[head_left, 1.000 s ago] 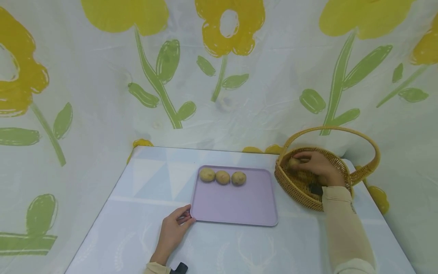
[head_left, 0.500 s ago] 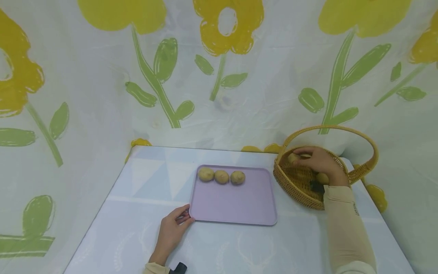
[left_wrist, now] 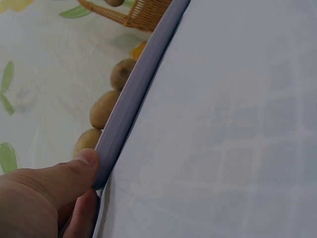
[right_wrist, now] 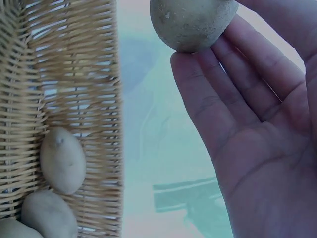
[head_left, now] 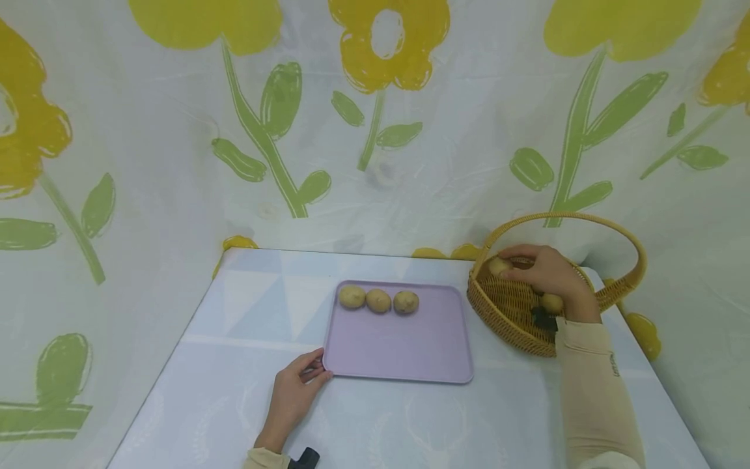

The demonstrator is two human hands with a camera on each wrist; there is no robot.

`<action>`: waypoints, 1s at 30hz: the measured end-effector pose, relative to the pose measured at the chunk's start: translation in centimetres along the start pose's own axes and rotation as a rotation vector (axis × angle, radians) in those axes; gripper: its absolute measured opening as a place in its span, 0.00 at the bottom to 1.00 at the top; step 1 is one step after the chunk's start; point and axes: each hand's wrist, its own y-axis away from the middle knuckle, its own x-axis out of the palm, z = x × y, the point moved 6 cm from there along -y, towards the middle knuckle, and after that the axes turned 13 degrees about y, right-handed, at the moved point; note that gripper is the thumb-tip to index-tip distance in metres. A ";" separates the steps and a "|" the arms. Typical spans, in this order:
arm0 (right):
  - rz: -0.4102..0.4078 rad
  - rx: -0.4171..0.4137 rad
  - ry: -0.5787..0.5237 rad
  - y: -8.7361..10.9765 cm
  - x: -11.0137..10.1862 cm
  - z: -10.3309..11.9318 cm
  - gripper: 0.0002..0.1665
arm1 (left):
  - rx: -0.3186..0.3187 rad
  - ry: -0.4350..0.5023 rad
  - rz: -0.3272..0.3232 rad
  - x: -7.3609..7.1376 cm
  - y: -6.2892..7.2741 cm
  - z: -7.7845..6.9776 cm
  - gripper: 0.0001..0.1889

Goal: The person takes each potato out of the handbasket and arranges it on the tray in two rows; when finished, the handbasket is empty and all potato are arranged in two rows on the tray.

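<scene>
Head view: potato [head_left: 500, 266] at nine o'clock of right hand [head_left: 545, 270], pinched, fingers [head_left: 519, 251] half-curled, by basket [head_left: 495, 314] rim; forearm [head_left: 597, 391] from five o'clock. Left hand [head_left: 293, 394] pinches tray [head_left: 404, 352] corner, eight o'clock.

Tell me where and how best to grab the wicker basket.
Probably by the top of its handle, with the hand coming from above: it arches high over the wicker basket, bare along its top, with open space beneath for fingers.

Held potato [right_wrist: 190, 22], potatoes [head_left: 378, 301] lined on lilac tray [head_left: 398, 345]
</scene>
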 end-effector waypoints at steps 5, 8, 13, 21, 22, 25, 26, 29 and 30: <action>-0.010 -0.011 -0.033 0.5 0.0 0.7 0.33 | -0.026 0.001 0.015 0.0 -0.1 0.2 0.27; -0.011 -0.026 -0.081 0.9 0.1 1.2 0.33 | -0.032 0.001 0.019 0.0 -0.2 0.2 0.27; -0.032 -0.033 -0.146 1.4 0.2 2.1 0.30 | -0.049 0.001 0.021 -0.1 -0.2 0.2 0.27; -0.088 -0.166 -0.149 2.0 -0.2 5.0 0.27 | -0.044 0.006 0.017 -0.1 -0.2 0.3 0.26; -0.095 -0.175 -0.148 2.0 -0.2 5.3 0.26 | -0.045 0.006 0.018 0.0 -0.2 0.4 0.26; -0.099 -0.189 -0.150 2.2 -0.3 6.1 0.26 | -0.055 0.011 0.020 0.0 -0.2 0.4 0.26; -0.099 -0.189 -0.147 2.2 -0.3 6.3 0.26 | -0.059 0.015 0.023 0.0 -0.2 0.3 0.27; -0.112 -0.196 -0.121 2.3 -0.3 7.0 0.26 | -0.064 0.023 0.027 -0.1 -0.2 0.2 0.27; -0.116 -0.200 -0.112 2.4 -0.3 7.2 0.26 | -0.063 0.027 0.028 -0.1 -0.2 0.2 0.27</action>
